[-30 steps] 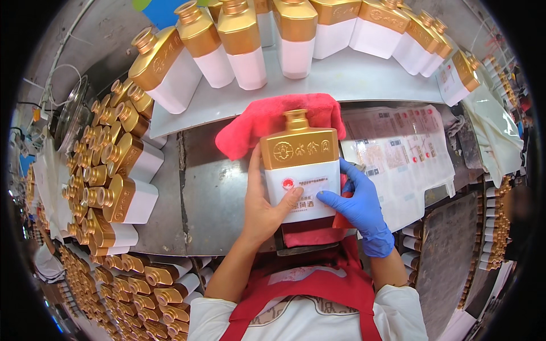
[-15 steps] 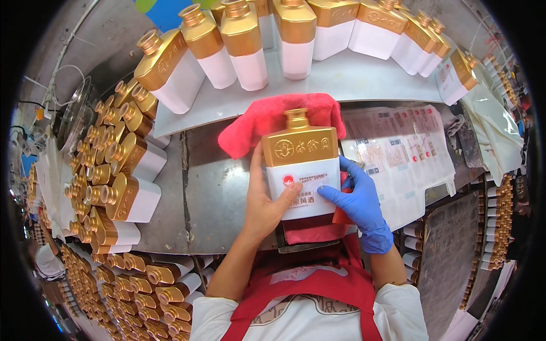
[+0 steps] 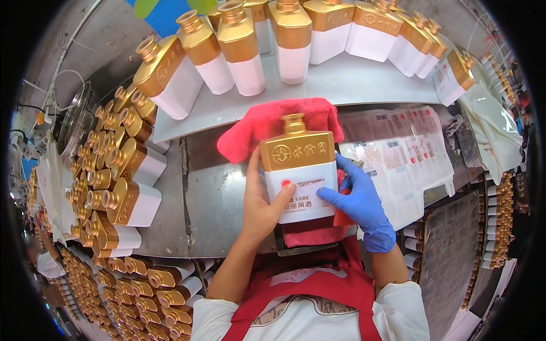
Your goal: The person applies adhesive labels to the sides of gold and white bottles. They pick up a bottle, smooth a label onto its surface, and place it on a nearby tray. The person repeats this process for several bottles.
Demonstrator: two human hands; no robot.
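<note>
A flat-sided bottle [image 3: 300,170] stands upright between my hands, gold on its shoulders and neck and white below, with a label of red and gold print on its front. My bare left hand [image 3: 263,196] grips its left side, the thumb lying on the label. On the other side my right hand [image 3: 357,199], in a blue glove, clasps the bottle's edge with its thumb pressed to the front; its other fingers are partly hidden. A small red piece [image 3: 342,218] shows under the right hand; whether it is held I cannot tell. Behind the bottle lies a bunched red cloth [image 3: 250,132].
Printed label sheets [image 3: 398,149] lie at the right of the metal table [image 3: 213,190]. Several similar bottles [image 3: 293,48] line a raised grey shelf [image 3: 335,81] at the back. Many more bottles [image 3: 128,156] lie stacked on the left, others in rows below.
The view has shifted slightly. My left thumb has slid a little up and left on the label, while both hands keep their hold on the bottle.
</note>
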